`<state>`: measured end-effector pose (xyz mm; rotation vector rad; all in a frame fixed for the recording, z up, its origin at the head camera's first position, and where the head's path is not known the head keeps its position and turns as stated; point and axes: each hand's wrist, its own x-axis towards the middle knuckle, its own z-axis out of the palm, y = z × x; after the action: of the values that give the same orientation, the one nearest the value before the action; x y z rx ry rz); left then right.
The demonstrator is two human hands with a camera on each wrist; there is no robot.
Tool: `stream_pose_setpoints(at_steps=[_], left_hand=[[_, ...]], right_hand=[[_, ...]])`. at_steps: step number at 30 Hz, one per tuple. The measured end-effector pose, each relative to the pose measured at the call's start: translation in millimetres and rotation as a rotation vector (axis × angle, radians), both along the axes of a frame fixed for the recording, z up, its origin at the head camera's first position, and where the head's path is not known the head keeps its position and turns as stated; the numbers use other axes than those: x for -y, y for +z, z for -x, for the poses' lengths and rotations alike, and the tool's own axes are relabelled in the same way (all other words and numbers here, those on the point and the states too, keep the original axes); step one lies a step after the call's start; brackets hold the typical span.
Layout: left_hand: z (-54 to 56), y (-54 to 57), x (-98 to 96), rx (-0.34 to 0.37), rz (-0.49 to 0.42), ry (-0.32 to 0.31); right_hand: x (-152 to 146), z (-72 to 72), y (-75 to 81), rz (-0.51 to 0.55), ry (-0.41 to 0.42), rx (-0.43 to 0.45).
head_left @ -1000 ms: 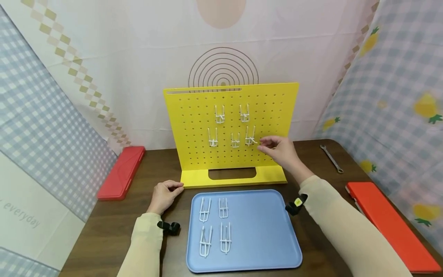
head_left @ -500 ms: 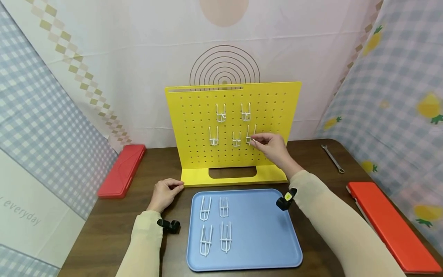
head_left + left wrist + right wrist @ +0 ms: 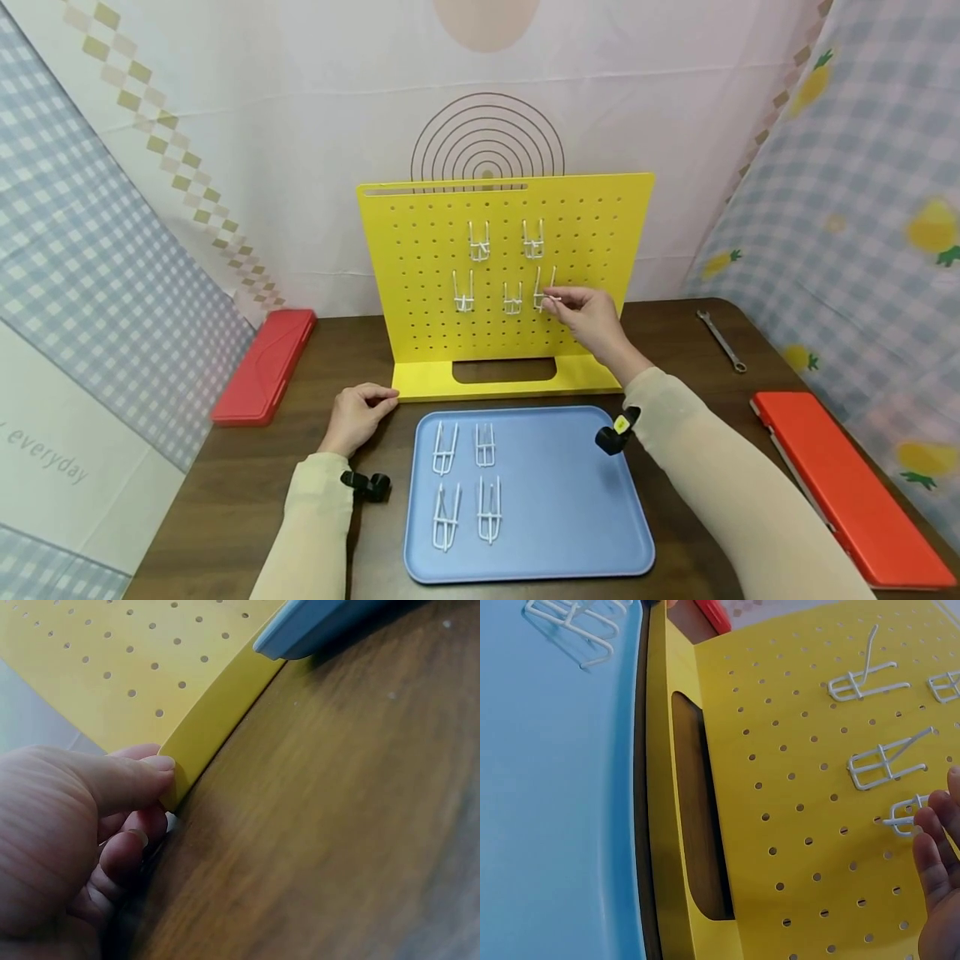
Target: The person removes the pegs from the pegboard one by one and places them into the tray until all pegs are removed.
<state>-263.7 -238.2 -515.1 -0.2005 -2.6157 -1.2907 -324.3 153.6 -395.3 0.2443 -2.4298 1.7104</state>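
A yellow pegboard (image 3: 427, 379) stands upright on its base, with several white wire hooks mounted on it. The rightmost lower hook (image 3: 537, 292) is at the fingertips of my right hand (image 3: 592, 321), which pinches its projecting prong. In the right wrist view that hand (image 3: 939, 859) partly covers the hook (image 3: 900, 820). My left hand (image 3: 352, 421) grips the front left corner of the base; in the left wrist view the thumb lies on the yellow edge (image 3: 199, 731) and the other fingers are curled below.
In front of the board lies a blue tray (image 3: 562, 500) with several white hooks on its left half. A red case (image 3: 264, 367) sits at left, an orange-red case (image 3: 840, 483) at right. Behind that one is a wrench (image 3: 722, 342).
My right hand has moved left from beside the board's lower right hook and now pinches its prong. The left hand has stayed at the base corner. The head view has tilted slightly.
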Motion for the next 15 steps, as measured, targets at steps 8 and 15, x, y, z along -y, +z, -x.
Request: stream_pose_setpoints(at_steps=[8, 15], left_hand=[[-0.1, 0.3, 0.6, -0.003, 0.001, 0.002], [-0.5, -0.4, -0.8, 0.003, 0.000, 0.014]], right_hand=[[1.4, -3.8, 1.1, 0.022, -0.036, -0.042], [5.3, -3.3, -2.6, 0.028, -0.042, -0.094]])
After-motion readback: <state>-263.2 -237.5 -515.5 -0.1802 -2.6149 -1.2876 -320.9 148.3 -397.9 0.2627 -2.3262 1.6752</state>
